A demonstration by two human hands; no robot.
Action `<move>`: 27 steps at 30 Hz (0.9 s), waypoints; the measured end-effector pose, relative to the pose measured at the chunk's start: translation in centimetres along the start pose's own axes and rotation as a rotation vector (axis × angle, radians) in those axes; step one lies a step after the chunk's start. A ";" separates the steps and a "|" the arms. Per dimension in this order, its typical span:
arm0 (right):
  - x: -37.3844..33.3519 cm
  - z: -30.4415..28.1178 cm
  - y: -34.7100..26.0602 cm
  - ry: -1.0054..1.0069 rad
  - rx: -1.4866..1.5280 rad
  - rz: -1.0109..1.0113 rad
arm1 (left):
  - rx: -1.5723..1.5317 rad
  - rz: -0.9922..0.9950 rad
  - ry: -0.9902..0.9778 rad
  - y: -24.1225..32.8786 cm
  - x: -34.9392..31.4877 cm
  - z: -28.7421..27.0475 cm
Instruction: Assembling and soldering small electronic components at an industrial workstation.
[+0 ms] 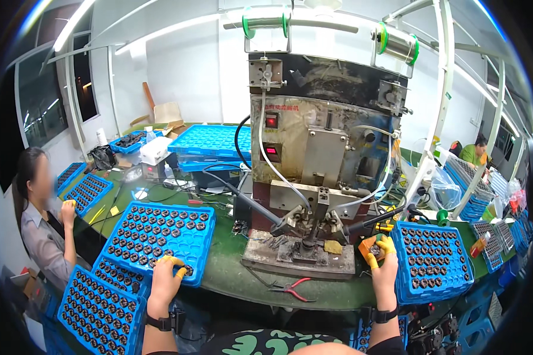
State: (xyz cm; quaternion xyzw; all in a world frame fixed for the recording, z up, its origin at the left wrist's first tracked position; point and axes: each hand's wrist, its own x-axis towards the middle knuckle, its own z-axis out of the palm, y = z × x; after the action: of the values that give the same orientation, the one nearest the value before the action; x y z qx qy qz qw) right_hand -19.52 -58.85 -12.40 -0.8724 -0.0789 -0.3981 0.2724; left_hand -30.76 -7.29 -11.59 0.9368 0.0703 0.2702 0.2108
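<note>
My left hand [168, 279], with yellow finger covers, reaches to the near right corner of a blue tray [206, 236] on my left. Its thumb and fingers close on a small round black-and-copper part [188, 270] there. Rows of similar parts fill most of that tray; several pockets on its right side are bare. My right hand [382, 265], also with yellow finger covers, is closed around an orange-brown block [369, 242]. A small round part [374, 251] shows beside the block, partly hidden by the fingers. Both hands flank a grimy soldering machine [305, 154].
Red-handled pliers [293, 289] lie on the green bench [225, 260] before the machine's metal base [260, 260]. Another filled blue tray [433, 293] stands at right, more trays [100, 310] at lower left. Solder spools [266, 22] hang above. A co-worker [44, 219] sits at left.
</note>
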 end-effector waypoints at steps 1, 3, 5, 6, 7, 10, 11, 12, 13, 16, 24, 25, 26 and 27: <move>-0.2 -0.4 -0.5 0.037 0.102 0.039 | -0.003 0.003 -0.001 0.1 0.0 0.0; -1.0 -1.1 -1.2 0.068 0.079 0.045 | -0.004 0.003 -0.001 0.1 0.0 0.1; -1.6 -1.8 -2.3 0.136 0.057 0.032 | -0.060 -0.007 0.002 -0.1 0.0 0.3; -1.9 -2.1 -2.4 0.134 0.056 0.037 | -0.058 -0.006 -0.002 -0.2 0.1 0.4; -2.4 -2.3 -2.5 0.120 0.066 0.105 | -0.089 -0.010 -0.029 -0.3 0.2 0.4; -3.0 -3.6 -3.6 0.113 0.085 0.160 | -0.169 0.001 -0.020 -0.2 0.5 0.6; -3.1 -3.9 -3.9 0.098 0.102 0.163 | -0.217 0.013 0.030 -0.1 0.7 0.7; -3.1 -4.1 -4.0 0.081 0.119 0.167 | -0.216 0.014 0.021 0.0 0.9 0.6; -3.2 -4.3 -4.2 0.089 0.091 0.141 | -0.248 -0.046 0.060 0.1 1.0 0.5; -3.2 -5.5 -5.0 0.077 0.133 0.145 | -0.460 -0.113 0.070 -0.8 1.2 0.8; -2.1 -10.6 -2.7 0.029 0.109 0.168 | -0.987 -0.468 0.033 -2.5 2.5 1.2; -1.8 -11.8 -1.5 0.023 0.094 0.186 | -0.916 -0.442 0.006 -3.0 2.7 1.4; -1.7 -13.2 -0.1 0.016 0.074 0.207 | -0.850 -0.408 -0.026 -3.9 2.8 1.5; -1.7 -15.0 1.5 -0.007 0.009 0.298 | -0.799 -0.359 -0.030 -4.2 2.7 1.7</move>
State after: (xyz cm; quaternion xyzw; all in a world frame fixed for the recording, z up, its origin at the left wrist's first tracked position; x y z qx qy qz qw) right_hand -29.89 -68.03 -6.23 -0.8746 0.0489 -0.3497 0.3323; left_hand -27.68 -3.47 -13.42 0.7586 0.1189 0.2216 0.6011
